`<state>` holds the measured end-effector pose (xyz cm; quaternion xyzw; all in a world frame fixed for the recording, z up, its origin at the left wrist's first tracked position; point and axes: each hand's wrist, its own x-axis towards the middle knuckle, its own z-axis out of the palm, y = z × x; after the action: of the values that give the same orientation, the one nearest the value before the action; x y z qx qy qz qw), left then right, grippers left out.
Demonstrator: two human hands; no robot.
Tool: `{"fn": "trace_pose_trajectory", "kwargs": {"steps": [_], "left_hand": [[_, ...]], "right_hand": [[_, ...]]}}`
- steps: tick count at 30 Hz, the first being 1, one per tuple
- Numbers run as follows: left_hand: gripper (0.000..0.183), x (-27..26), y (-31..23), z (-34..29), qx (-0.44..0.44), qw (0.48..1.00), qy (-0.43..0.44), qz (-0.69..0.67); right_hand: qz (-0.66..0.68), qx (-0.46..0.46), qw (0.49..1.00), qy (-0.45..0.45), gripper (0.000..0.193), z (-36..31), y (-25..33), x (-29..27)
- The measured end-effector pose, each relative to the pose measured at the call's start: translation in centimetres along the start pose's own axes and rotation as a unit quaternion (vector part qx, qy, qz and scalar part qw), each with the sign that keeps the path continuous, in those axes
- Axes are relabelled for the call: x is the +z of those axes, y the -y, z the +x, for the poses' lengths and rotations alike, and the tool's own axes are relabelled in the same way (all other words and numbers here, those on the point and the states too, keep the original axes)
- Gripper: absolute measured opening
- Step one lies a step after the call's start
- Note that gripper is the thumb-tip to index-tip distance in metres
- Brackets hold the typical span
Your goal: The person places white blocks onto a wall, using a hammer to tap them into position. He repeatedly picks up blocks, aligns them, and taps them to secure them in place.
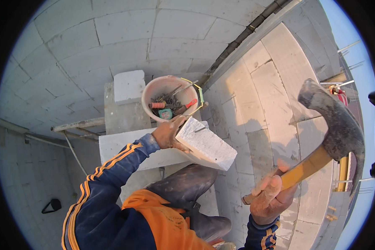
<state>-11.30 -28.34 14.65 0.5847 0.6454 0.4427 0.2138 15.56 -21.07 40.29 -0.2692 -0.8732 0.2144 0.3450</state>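
Observation:
My left hand (171, 134) is closed on the upper left end of a white aerated concrete block (208, 143), which is tilted above my knees. A short dark nail-like piece (200, 129) stands out of the block's top face. Out to the right, my right hand (273, 200) is wrapped round the yellow-brown wooden handle of a hammer (306, 168). Its worn dark metal head (341, 129) is raised, apart from the block. Whether my right fingers also pinch something small I cannot tell.
A whitish bucket (147, 99) holds nails, red-handled tools and a green tape measure (166, 113). Beside it lies a smaller white block (129, 86); a long white block (116, 148) lies nearer me. Block walls (121, 27) rise ahead and right. Metal scaffold bars (77, 124) stand left.

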Motion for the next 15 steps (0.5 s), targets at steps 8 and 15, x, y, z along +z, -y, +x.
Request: {"fn": "trace_pose_trajectory", "kwargs": {"steps": [8,15], "left_hand": [[0.127,0.1,0.0,-0.1,0.016,1.000,-0.023,0.001],[0.123,0.3,0.1,-0.2,0.031,0.999,-0.031,0.018]], "right_hand": [[-0.016,0.161,0.977,0.138,0.034,-1.4,-1.4,-0.5],[-0.081,0.021,0.988,0.131,0.029,-2.4,-2.1,2.7]]}}
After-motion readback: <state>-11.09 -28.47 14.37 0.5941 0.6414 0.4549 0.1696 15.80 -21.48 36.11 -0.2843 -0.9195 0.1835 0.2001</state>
